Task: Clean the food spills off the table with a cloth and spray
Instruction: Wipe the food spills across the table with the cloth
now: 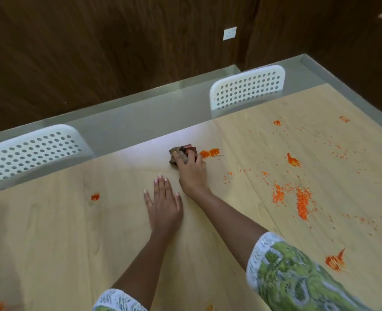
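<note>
We've got our right hand [191, 173] stretched out toward the far edge of the wooden table [73, 232], fingers curled over a scrunched-up brownish cloth [179, 153] and pressing it down on the top. Just beside the cloth sits an orange smear [210, 153]. Our left hand [164, 203] lies flat on the table, fingers straight, holding nothing. Toward the right edge there's a messy scatter of orange crumbs [301, 202], plus more smears here and there. Two white perforated chairs [247, 87] stand past the far edge.
</note>
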